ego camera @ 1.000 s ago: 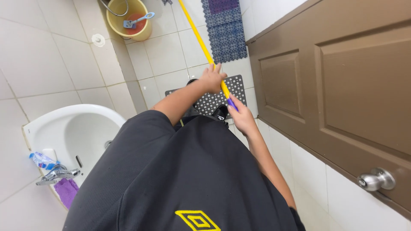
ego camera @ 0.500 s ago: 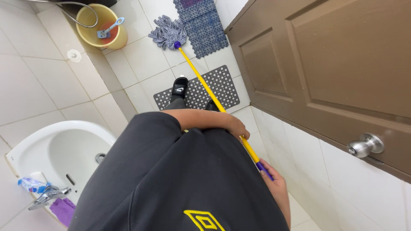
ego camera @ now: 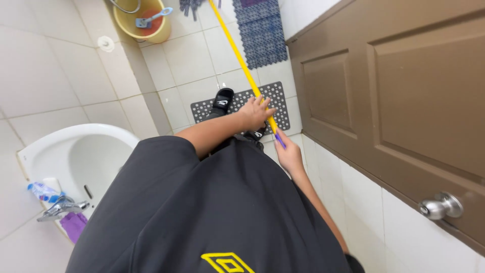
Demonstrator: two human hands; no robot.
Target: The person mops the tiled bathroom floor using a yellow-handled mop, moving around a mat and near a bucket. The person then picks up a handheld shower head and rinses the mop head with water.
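Observation:
I look down over my dark shirt at a tiled bathroom floor. My left hand point(ego camera: 256, 111) grips the yellow mop handle point(ego camera: 235, 50) partway along it. Just below, my right hand point(ego camera: 289, 151) holds the handle's blue end. The handle slants up and away toward the grey mop head point(ego camera: 192, 6), which is partly cut off at the top edge. One foot in a black sandal point(ego camera: 222, 99) stands on a dark perforated floor mat point(ego camera: 275, 96).
A brown door point(ego camera: 404, 101) with a silver knob point(ego camera: 440, 206) fills the right. A white sink point(ego camera: 81, 156) with tap and purple cloth sits at lower left. A yellow bucket point(ego camera: 144, 23) with a scoop stands at the back, a blue mat point(ego camera: 262, 30) beside it.
The mop has been pushed forward away from me: both hands moved up along the handle's line, and the mop head slid to the top edge of view.

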